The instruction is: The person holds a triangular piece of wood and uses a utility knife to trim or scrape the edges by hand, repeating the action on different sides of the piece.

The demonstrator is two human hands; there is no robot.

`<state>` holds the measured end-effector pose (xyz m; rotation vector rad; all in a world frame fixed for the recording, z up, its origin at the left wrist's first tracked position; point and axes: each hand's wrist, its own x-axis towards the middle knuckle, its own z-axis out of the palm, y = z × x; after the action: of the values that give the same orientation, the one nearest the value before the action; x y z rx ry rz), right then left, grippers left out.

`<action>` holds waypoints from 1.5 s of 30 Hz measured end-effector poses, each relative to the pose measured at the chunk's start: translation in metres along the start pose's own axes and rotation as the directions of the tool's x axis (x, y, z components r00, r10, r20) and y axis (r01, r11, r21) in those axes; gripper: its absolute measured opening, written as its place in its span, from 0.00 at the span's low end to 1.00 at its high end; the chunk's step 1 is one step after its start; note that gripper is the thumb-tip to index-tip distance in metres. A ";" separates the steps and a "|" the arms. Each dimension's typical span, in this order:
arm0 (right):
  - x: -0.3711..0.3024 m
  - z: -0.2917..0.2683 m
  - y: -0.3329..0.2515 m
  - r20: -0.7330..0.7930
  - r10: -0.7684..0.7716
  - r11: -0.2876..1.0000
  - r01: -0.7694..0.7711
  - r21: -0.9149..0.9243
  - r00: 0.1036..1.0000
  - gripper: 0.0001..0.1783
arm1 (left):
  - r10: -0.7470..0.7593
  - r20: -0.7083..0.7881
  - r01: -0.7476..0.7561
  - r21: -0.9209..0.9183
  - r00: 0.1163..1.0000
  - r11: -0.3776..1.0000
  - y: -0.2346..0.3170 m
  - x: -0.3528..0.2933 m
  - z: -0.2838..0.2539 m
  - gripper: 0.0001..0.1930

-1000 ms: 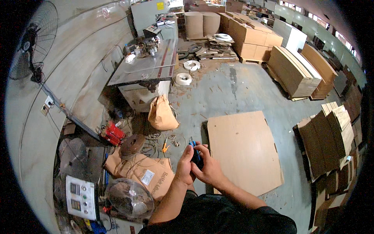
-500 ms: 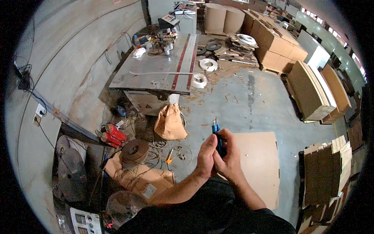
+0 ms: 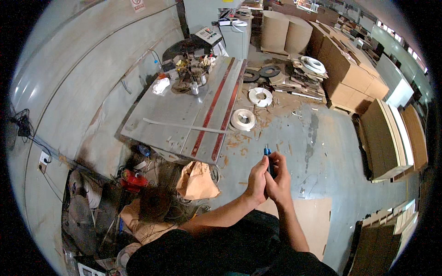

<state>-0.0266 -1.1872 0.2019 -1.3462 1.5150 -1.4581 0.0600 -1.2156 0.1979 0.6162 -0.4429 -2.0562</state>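
So the whole view has swung since a second ago: the grey metal table (image 3: pixel 161 110) now fills much more of the frame's left and centre, while the tan board (image 3: pixel 315 214) has slid down to the bottom edge, partly behind the right forearm. The crumpled brown paper bag (image 3: pixel 198 183) sits just below the table.

The grip hasn't changed, though. Left hand (image 3: pixel 257 180) and right hand (image 3: pixel 280 175) are pressed together, clamped around a blue-and-black hand tool (image 3: pixel 267 152) just right of centre. To me that reads as the tool being carried or fiddled with, since it isn't touching the table or board.

Its long axis runs up the frame, leaning slightly left, pale tip to the top (too small to tell what kind).
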 end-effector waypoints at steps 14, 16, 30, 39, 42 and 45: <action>0.235 -0.062 0.061 -0.009 0.017 1.000 -0.017 0.019 1.000 0.27 | -0.054 0.012 0.055 -0.078 0.998 0.995 0.012 0.247 0.066 0.21; 0.275 -0.066 0.066 0.013 0.017 1.000 -0.016 -0.026 1.000 0.27 | -0.053 0.013 0.054 -0.112 0.999 0.992 0.021 0.283 0.074 0.21; 0.504 -0.038 0.103 0.284 -0.025 0.993 0.057 -0.104 0.958 0.28 | 0.154 -0.140 -0.188 -0.269 0.978 0.945 0.100 0.476 0.076 0.21; 0.619 -0.028 0.108 0.421 -0.261 0.965 0.243 0.098 0.868 0.32 | 0.440 -0.112 -0.425 0.136 0.891 0.895 0.155 0.560 0.075 0.22; 0.648 -0.041 0.106 0.476 -0.361 0.931 0.340 0.132 0.802 0.33 | 0.495 -0.163 -0.435 0.299 0.853 0.849 0.168 0.574 0.076 0.25; 0.670 -0.049 0.130 0.477 -0.228 0.971 0.164 0.172 0.849 0.33 | 0.648 -0.075 -0.614 0.255 0.758 0.747 0.179 0.596 0.077 0.29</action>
<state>-0.2879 -1.8191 0.2212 -1.6772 0.9608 -1.1730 -0.1364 -1.8113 0.2040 0.6419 -0.6817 -1.3000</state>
